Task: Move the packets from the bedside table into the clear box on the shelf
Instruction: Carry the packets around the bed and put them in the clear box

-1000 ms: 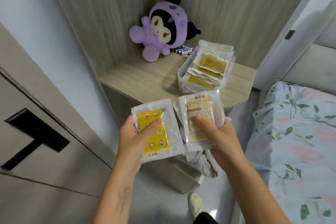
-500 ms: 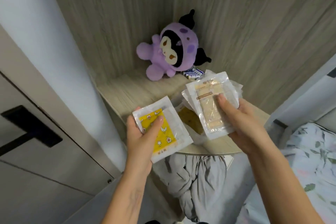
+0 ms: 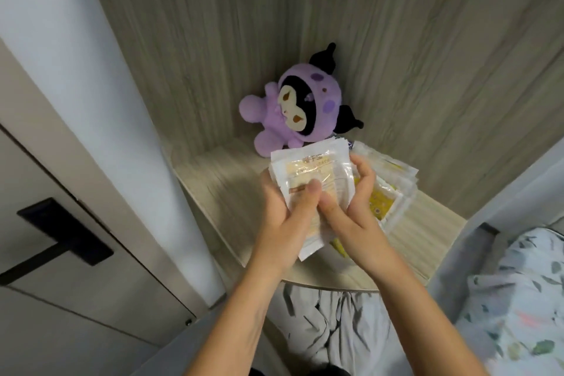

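1. The person is standing at the front edge of the pale wood-grain shelf (image 3: pixel 213 174), both bare forearms reaching in over it.
2. The left hand (image 3: pixel 283 217) is gripping a stack of clear plastic packets with a beige patch inside (image 3: pixel 314 174), thumb pressing across the front of the top packet.
3. The right hand (image 3: pixel 354 207) is closing on the same stack from the right side, fingers curling around its edge and thumb lying just beside the left thumb.
4. The stack is being held tilted, its top edge almost touching the purple plush toy with black ears (image 3: pixel 302 107), which is sitting in the back corner of the shelf against the wood-panel wall.
5. Behind and to the right of the hands, a clear box holding more packets with yellow patches (image 3: pixel 393 189) is standing near the right side of the shelf; the hands are hiding its left part, so I cannot tell its full outline.
6. The left half of the shelf is lying bare, from the front edge back to the wall, giving open room on that side.
7. Below the front edge, grey crumpled fabric (image 3: pixel 341 323) is bunching up; a floral bedsheet (image 3: pixel 518 299) is lying off to the right, close to the shelf's right end.
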`<action>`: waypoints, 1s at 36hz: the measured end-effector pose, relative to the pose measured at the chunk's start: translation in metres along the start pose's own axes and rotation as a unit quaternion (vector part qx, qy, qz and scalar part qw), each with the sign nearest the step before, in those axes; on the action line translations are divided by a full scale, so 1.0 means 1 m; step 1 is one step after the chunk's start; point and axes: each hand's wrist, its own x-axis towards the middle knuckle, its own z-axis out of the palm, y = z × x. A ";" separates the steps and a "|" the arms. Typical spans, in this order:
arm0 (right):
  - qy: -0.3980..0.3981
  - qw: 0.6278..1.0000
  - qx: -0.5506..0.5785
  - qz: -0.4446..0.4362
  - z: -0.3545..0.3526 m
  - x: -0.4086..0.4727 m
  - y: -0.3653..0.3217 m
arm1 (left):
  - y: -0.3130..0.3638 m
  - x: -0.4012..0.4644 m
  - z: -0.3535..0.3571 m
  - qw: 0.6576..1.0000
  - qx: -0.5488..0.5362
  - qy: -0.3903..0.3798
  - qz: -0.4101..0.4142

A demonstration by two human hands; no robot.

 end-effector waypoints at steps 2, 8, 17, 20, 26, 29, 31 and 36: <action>-0.002 1.000 -0.021 -0.014 -0.009 0.001 -0.001 | -0.001 0.004 0.002 0.999 0.018 -0.032 0.023; -0.010 0.990 -0.140 -0.020 -0.035 0.002 0.002 | -0.009 0.008 0.012 0.988 0.115 -0.084 0.058; 0.004 0.977 -0.201 0.069 -0.046 0.014 0.092 | 0.012 -0.010 0.047 0.992 0.109 -0.056 0.033; 0.047 0.980 -0.190 0.025 -0.057 0.006 0.106 | 0.019 -0.012 0.051 0.993 0.107 -0.029 0.045; 0.014 0.998 -0.060 0.003 -0.062 0.003 0.007 | -0.017 0.011 0.013 0.981 0.155 -0.082 0.076; -0.077 0.990 -0.095 0.076 -0.074 0.011 -0.004 | -0.017 0.012 -0.006 0.977 0.179 -0.103 0.055; -0.126 0.981 -0.103 0.107 -0.079 0.014 -0.009 | -0.018 0.013 -0.014 0.979 0.178 -0.098 0.034; -0.183 0.948 -0.174 0.191 -0.075 0.027 -0.008 | -0.018 0.023 -0.018 0.971 0.223 -0.084 0.006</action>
